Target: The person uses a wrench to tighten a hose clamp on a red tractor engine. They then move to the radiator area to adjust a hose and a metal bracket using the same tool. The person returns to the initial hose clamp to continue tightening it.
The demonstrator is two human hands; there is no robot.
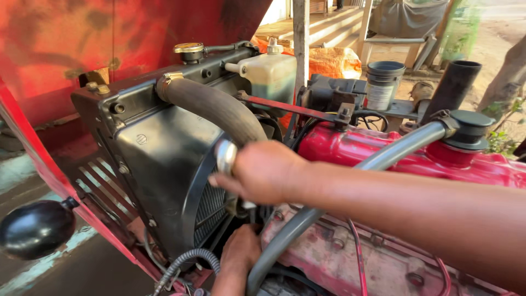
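My right hand point(266, 172) reaches in from the right and is closed around the lower end of a thick black radiator hose point(216, 107), right at its shiny metal clamp point(225, 156). The hose curves up to the top of the black radiator point(159, 159), where a second clamp holds it. My left hand point(240, 253) is lower down, pushed into the gap between the fan shroud and the red engine block point(350, 148). Its fingers are hidden, so I cannot tell whether it holds anything.
A grey hose point(394, 151) arcs over my right forearm. A brass radiator cap point(189, 50) and a white reservoir point(271, 74) sit on top. A black pipe point(455, 82) and a canister point(383, 82) stand behind. The raised red hood point(82, 38) is at the left, with a black knob point(35, 227) below it.
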